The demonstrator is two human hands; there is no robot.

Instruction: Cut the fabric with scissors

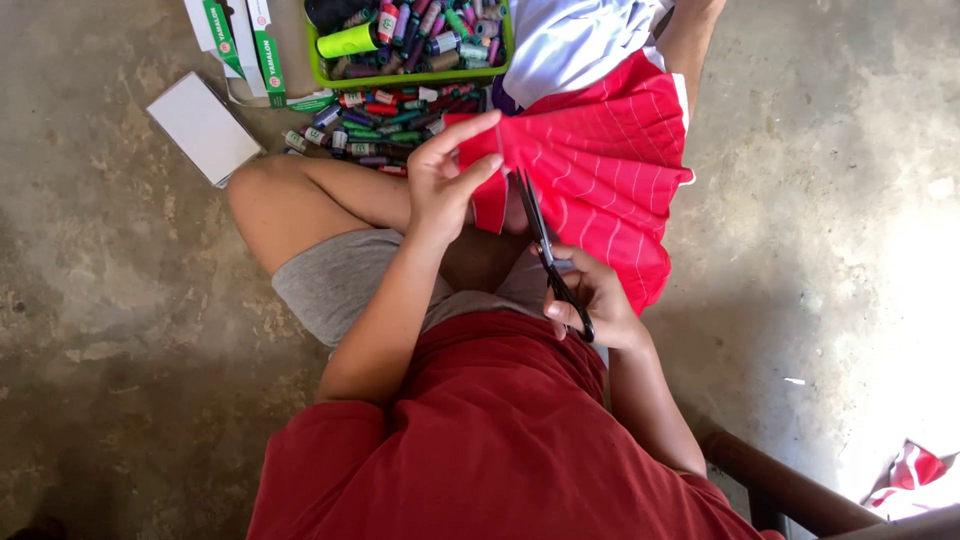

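Closest to me I see the red shirt [490, 440] of the person wearing the camera, who sits cross-legged on the concrete floor [120, 330] in grey shorts [335, 280]. Just past the shirt, the right hand [590, 300] is clenched around the handles of black scissors [548, 255], with the blades pointing away from the body toward the cloth. The blades look slightly parted, though I cannot be sure from this angle.

A little farther out and to the left of the scissors, the left hand [445, 175] pinches the near edge of a red cloth with thin white stripes [600, 170], thumb and fingers gripping a fold and lifting it. The scissor tips sit right at that cloth's edge, just beside the left hand's fingers. The cloth spreads away to the right of both hands, over the person's right leg.

Beyond the left hand, a heap of thread spools [375, 125] lies on the floor, and past them a green tray [400, 75] holds more spools. To the left of the tray are 1 flat white box [203, 128] and some opened white and green cartons [240, 40].
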